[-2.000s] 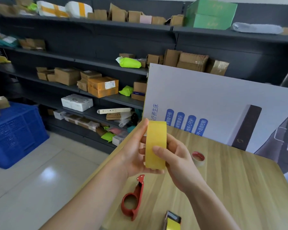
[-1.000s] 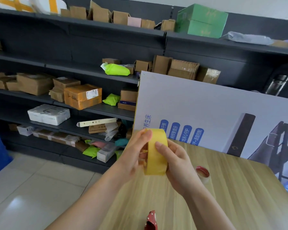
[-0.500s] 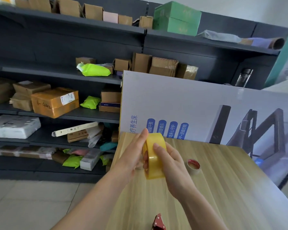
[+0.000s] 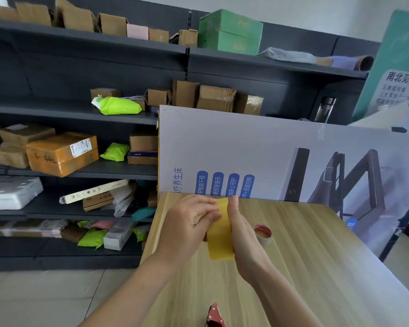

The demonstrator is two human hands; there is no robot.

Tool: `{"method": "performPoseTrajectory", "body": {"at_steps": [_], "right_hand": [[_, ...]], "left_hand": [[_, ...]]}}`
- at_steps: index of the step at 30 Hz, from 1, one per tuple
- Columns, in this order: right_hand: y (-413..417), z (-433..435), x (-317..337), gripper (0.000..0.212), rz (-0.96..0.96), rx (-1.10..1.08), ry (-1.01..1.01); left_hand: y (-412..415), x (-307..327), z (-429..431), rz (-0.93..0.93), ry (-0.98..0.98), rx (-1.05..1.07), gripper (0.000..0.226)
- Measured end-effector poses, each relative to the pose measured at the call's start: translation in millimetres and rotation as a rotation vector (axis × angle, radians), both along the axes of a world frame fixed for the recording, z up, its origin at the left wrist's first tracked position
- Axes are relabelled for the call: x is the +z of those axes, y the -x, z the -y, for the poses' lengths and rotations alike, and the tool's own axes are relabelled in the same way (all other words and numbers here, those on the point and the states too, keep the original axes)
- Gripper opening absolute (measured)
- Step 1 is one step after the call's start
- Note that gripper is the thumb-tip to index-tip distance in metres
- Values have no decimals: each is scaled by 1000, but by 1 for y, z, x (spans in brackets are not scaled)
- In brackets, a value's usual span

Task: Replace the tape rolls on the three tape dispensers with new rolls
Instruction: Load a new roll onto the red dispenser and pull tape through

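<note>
Both hands up over the wooden table (image 4: pixel 305 267): left hand (image 4: pixel 187 230) and right hand (image 4: pixel 243 237) grip the yellow tape roll (image 4: pixel 220 241) between them, left thumb and fingertips pinching its upper edge; a red-cored tape roll (image 4: pixel 263 233) sits just right

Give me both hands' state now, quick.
Left hand: grip closed, pinching the yellow roll of packing tape.
Right hand: grip closed, holding the same roll's other side.
</note>
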State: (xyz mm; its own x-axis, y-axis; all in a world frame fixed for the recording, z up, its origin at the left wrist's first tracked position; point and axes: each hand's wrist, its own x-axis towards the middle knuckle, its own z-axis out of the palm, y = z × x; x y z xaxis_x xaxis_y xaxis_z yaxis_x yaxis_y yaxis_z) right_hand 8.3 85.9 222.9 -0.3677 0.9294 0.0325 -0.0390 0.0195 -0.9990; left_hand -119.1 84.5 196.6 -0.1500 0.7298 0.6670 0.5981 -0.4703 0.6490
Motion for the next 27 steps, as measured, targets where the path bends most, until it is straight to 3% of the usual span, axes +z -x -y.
{"method": "performPoseTrajectory", "body": {"at_steps": [4, 9, 13, 15, 20, 24, 27], "right_hand": [[-7, 6, 4, 36, 26, 2, 11], [-16, 12, 7, 31, 20, 10, 38], [-20, 9, -1, 18, 140, 18, 55], [-22, 8, -5, 13, 179, 43, 66], [-24, 11, -9, 17, 202, 105, 23], [-26, 11, -11, 18, 257, 82, -63], [-29, 11, -14, 19, 282, 63, -77]], "left_hand": [[-2, -5, -1, -268, -163, 25, 26], [-4, -12, 0, -440, -242, 57, 29], [-13, -10, 6, -518, -184, 160, 31], [-17, -8, 8, -402, -102, 181, 19], [-11, 4, 3, -23, 166, 197, 21], [-5, 9, 1, 493, 456, -32, 31], [-2, 8, 7, 654, 514, -183, 30]]}}
